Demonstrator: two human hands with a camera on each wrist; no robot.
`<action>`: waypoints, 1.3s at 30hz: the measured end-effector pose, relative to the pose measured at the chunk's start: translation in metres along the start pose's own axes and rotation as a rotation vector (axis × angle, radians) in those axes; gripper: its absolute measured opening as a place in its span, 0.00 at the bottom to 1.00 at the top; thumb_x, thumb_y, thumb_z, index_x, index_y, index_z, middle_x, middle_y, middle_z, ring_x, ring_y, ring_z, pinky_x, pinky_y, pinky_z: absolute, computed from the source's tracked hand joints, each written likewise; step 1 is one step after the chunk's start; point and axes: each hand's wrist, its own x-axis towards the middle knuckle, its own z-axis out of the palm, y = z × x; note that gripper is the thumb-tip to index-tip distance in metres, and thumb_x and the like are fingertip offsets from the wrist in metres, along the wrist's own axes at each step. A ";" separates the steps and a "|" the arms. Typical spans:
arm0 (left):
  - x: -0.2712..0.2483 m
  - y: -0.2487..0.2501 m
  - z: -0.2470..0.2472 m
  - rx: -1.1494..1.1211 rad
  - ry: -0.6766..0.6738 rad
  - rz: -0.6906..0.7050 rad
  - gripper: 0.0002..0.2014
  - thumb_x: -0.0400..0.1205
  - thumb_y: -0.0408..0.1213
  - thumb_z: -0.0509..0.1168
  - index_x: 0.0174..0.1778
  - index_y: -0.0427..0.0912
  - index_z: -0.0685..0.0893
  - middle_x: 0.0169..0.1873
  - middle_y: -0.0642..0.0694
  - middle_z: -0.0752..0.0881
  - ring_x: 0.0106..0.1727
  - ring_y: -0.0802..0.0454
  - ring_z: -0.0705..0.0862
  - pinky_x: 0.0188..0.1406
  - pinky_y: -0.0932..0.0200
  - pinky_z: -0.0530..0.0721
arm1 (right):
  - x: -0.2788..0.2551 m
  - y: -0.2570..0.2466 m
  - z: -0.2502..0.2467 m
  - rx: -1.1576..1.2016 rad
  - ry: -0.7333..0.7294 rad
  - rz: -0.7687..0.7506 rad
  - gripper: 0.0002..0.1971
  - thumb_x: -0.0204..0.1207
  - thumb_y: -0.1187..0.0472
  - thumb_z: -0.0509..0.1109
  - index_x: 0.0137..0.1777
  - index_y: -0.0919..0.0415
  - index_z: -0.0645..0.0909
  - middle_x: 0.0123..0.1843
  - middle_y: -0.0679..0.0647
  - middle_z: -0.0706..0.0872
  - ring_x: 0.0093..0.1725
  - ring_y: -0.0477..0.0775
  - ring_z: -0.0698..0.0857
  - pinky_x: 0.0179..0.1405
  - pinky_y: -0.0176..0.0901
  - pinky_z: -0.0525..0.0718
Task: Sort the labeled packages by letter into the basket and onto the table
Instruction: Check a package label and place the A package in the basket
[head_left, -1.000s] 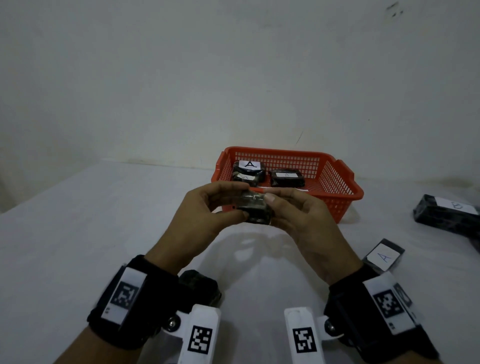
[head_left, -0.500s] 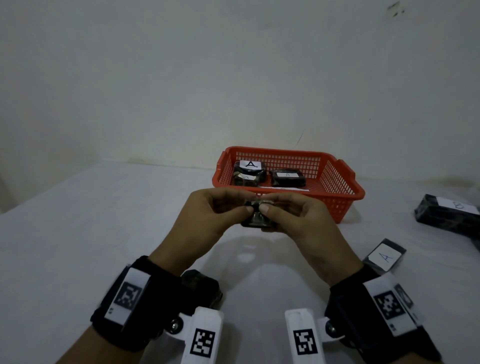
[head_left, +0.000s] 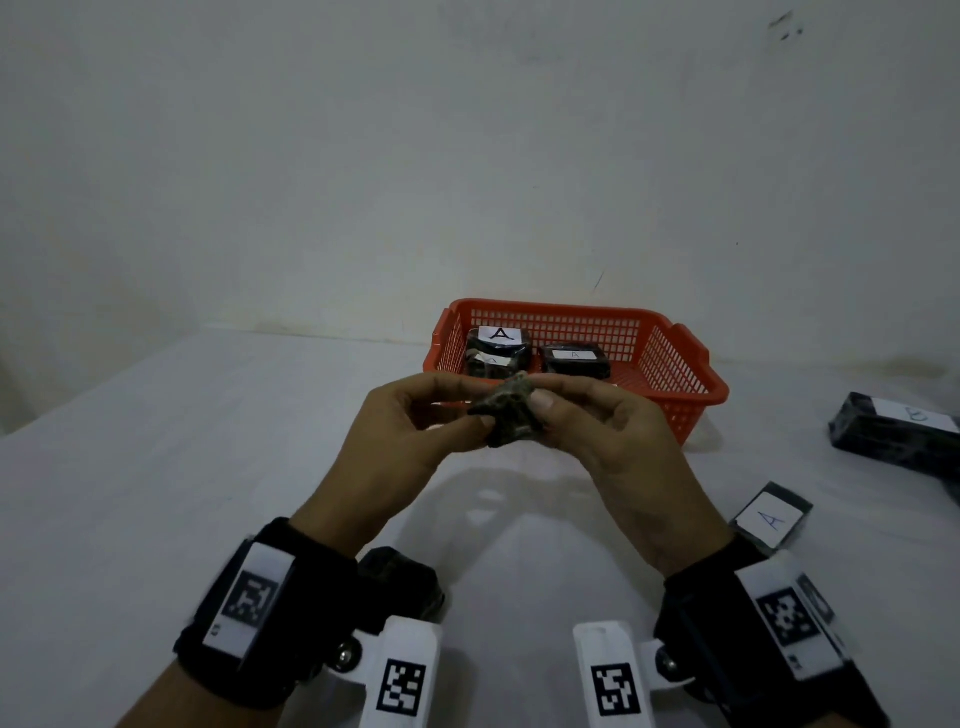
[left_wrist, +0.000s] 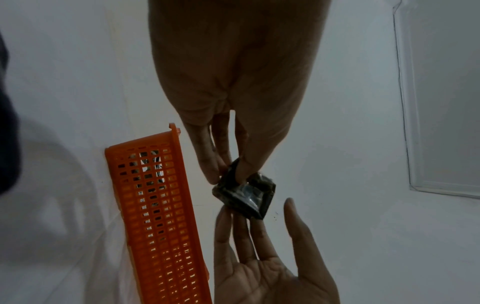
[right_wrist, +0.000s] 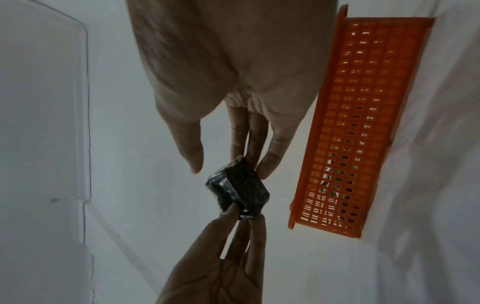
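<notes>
A small dark wrapped package (head_left: 511, 415) hangs in the air in front of the orange basket (head_left: 691, 397), tilted on a corner, with no label showing. My left hand (head_left: 480, 408) pinches its left corner between thumb and fingertips (left_wrist: 240, 170). My right hand (head_left: 537, 400) holds the other side, its fingers (right_wrist: 265, 168) curled against the package (right_wrist: 237, 189) and the thumb close beside it. Inside the basket lie two dark packages marked A (head_left: 498, 345) (head_left: 574, 359). Another package marked A (head_left: 771, 519) lies on the table at the right.
A long black package (head_left: 896, 434) with a white label I cannot read lies at the right edge. A dark package (head_left: 402, 577) sits on the white table (head_left: 182, 467) below my left wrist. A bare wall rises behind the basket (left_wrist: 155, 205).
The package has been turned between my fingers, from lying nearly flat to standing tilted on a corner. Both hands stay at the same place in front of the basket.
</notes>
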 end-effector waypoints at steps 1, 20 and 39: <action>0.000 0.000 0.000 -0.017 0.008 0.002 0.11 0.78 0.30 0.75 0.55 0.45 0.91 0.50 0.49 0.94 0.55 0.50 0.93 0.59 0.51 0.90 | 0.001 0.001 0.001 0.019 -0.018 0.035 0.22 0.73 0.51 0.76 0.64 0.62 0.90 0.59 0.57 0.95 0.62 0.57 0.93 0.64 0.50 0.89; -0.003 0.004 0.002 -0.055 -0.080 -0.010 0.21 0.77 0.33 0.76 0.68 0.45 0.85 0.56 0.49 0.93 0.57 0.54 0.93 0.62 0.55 0.89 | -0.001 0.000 -0.001 -0.138 -0.009 0.033 0.13 0.77 0.63 0.80 0.61 0.57 0.92 0.57 0.52 0.95 0.59 0.50 0.93 0.64 0.49 0.90; -0.002 0.003 0.003 -0.053 -0.159 0.036 0.18 0.80 0.33 0.74 0.63 0.55 0.87 0.55 0.58 0.92 0.58 0.57 0.91 0.56 0.58 0.91 | -0.002 0.001 0.002 -0.073 0.000 0.074 0.16 0.76 0.67 0.80 0.63 0.62 0.88 0.56 0.57 0.96 0.55 0.56 0.95 0.51 0.47 0.94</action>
